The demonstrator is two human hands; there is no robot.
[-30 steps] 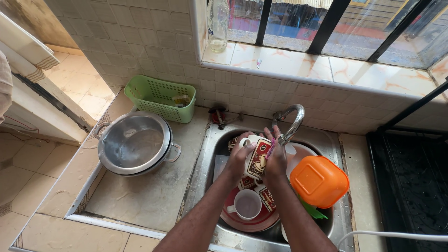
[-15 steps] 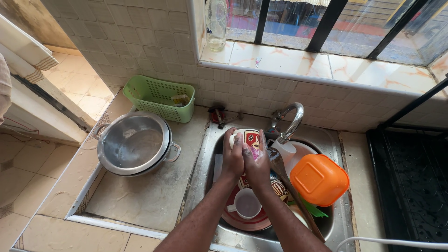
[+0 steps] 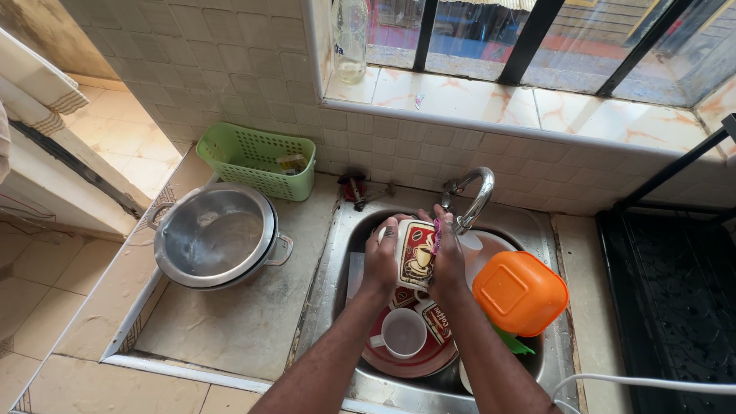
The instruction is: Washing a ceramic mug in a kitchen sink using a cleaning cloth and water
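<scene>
Both hands [image 3: 414,257] grip printed mug [image 3: 416,254] over sink [image 3: 337,253].

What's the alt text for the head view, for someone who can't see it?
Seen from above, a person's left hand and right hand hold a printed mug over a steel sink under the tap. Below lie a red plate, a white cup and an orange container. A steel pot and green basket sit on the counter at left.

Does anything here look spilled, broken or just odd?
Nothing looks broken or spilled. The left hand and right hand hold a patterned mug over the sink. The one oddity: an orange bowl sits upside down on the crowded dishes.
</scene>
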